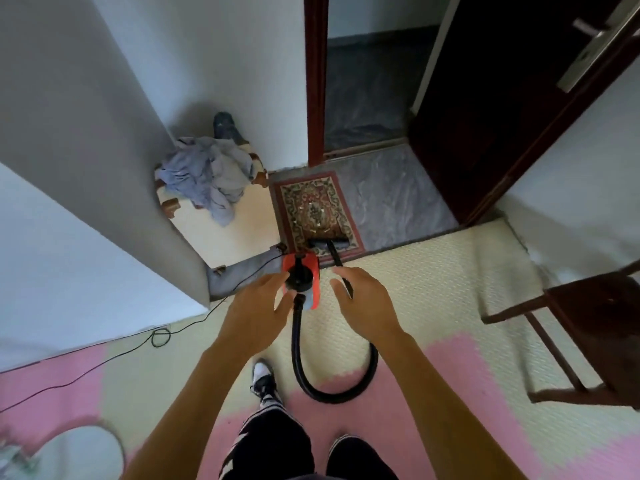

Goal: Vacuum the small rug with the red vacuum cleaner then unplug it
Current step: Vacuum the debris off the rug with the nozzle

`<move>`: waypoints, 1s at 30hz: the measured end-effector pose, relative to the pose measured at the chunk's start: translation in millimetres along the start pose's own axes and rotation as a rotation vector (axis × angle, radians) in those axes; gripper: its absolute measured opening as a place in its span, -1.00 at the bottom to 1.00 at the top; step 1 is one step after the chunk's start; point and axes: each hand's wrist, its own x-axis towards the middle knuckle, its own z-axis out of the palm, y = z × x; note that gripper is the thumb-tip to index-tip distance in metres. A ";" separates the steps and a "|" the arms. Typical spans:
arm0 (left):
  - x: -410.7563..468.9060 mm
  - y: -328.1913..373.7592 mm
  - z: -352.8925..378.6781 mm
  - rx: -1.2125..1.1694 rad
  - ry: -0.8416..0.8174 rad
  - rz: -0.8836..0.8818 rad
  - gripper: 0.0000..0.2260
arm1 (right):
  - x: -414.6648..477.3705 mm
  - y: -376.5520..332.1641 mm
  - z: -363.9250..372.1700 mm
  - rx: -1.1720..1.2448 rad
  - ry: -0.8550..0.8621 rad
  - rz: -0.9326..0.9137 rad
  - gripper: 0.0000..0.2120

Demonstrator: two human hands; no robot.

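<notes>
Above our trousers [273,441], left hand [258,299] and right hand [363,303] spread empty, flanking the red vacuum cleaner [311,268]. Vacuuming seems unstarted; next, grip the wand [335,254] just beyond the right hand.

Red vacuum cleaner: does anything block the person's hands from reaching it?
Nothing visible. The left hand and right hand reach open toward the red vacuum cleaner and its black wand, with no object between; the hose loops nearer the person.
</notes>
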 end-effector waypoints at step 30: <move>503.5 -296.3 349.9 0.138 -0.534 -0.381 -0.56 | 489.1 286.3 327.8 -0.082 -0.424 0.267 -0.67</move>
